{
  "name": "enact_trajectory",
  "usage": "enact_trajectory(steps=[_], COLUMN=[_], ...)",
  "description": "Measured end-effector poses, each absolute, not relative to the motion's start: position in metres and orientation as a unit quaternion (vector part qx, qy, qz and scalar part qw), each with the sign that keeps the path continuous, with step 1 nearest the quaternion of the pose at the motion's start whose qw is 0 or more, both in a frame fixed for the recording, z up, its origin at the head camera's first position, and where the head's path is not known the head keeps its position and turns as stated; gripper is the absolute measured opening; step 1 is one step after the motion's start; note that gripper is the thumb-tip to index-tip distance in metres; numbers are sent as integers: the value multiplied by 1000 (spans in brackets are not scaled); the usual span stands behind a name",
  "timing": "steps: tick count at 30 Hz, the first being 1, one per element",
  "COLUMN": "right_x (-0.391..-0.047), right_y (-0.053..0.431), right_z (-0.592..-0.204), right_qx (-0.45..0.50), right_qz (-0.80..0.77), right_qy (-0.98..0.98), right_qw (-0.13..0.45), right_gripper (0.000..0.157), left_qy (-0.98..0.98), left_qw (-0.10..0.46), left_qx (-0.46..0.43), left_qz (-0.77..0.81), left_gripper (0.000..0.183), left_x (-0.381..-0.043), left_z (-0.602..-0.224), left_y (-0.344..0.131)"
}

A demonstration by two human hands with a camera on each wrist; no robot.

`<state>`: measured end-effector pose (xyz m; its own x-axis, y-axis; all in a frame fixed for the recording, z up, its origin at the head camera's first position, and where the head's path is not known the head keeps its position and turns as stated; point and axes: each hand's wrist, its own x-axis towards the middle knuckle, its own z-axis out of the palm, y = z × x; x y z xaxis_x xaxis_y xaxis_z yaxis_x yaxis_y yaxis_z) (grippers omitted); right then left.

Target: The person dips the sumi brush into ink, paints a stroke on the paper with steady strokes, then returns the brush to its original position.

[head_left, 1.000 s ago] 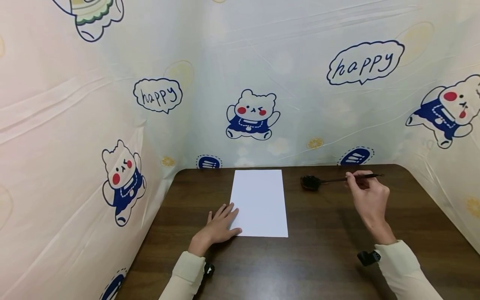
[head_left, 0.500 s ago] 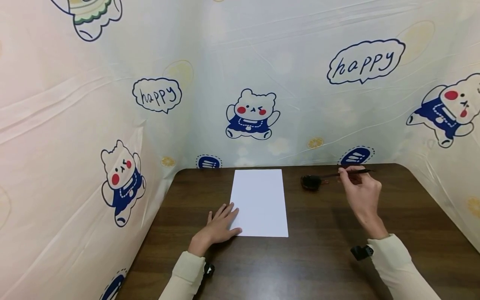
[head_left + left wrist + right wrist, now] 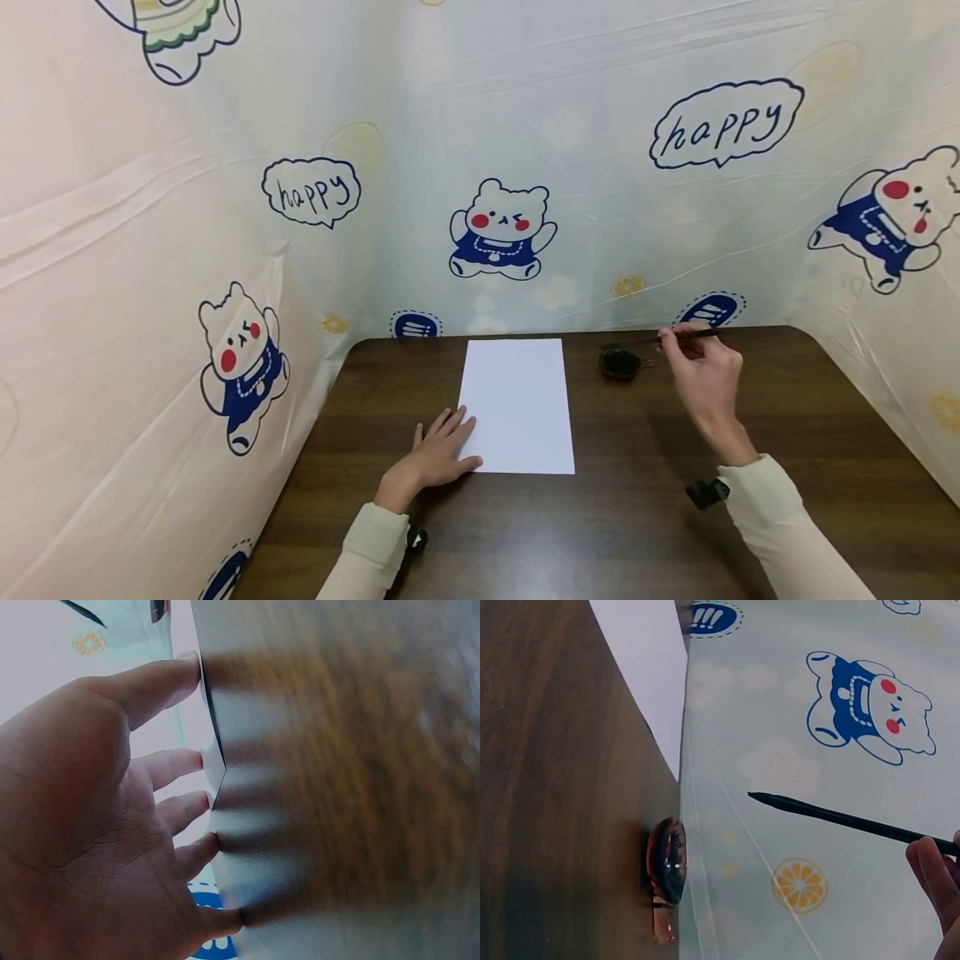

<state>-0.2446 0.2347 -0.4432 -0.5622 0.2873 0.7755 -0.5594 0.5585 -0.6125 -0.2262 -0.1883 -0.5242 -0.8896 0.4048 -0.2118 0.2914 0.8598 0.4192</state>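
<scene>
A white sheet of paper (image 3: 519, 407) lies upright on the brown table. My left hand (image 3: 431, 460) rests at its lower left edge, with spread fingers; the left wrist view shows the fingertips (image 3: 201, 759) at the paper's edge. In my right hand (image 3: 708, 379), a dark writing brush (image 3: 697, 333) is pinched near its middle. Its dark pointed tip faces left, held in the air above the table in the right wrist view. Below the brush sits a small dark dish (image 3: 619, 364) with a short reddish handle and a glossy black inside.
A pale curtain (image 3: 375, 250) printed with bears and the word "happy" stands round the back and sides of the table (image 3: 637, 533). Both wrists carry small black cameras strapped by the cream sleeves (image 3: 780, 500).
My right hand has moved left and slightly away from me, lifting the brush off the dish so that its tip now hangs over the far rim. The left hand stays on the paper.
</scene>
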Motion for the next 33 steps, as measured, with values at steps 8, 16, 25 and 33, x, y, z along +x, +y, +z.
enact_trajectory(steps=[8,16,25,33], right_x=[-252,-258,-263,-269], right_y=[224,211,198,184], right_z=[-437,-437,-437,-436], right_qx=[102,108,116,133], right_qz=[462,467,471,479], right_qy=[-756,-756,-755,-746], right_qw=[452,447,441,443], right_gripper=[13,9,8,6], left_qy=[950,952,952,950], left_qw=[148,149,146,147], left_qx=[188,183,183,185], left_qz=[201,194,200,206], left_gripper=[77,78,77,76], left_x=[-226,-224,-223,-224], left_z=[-523,-521,-522,-522], left_y=[-190,-188,-188,-187])
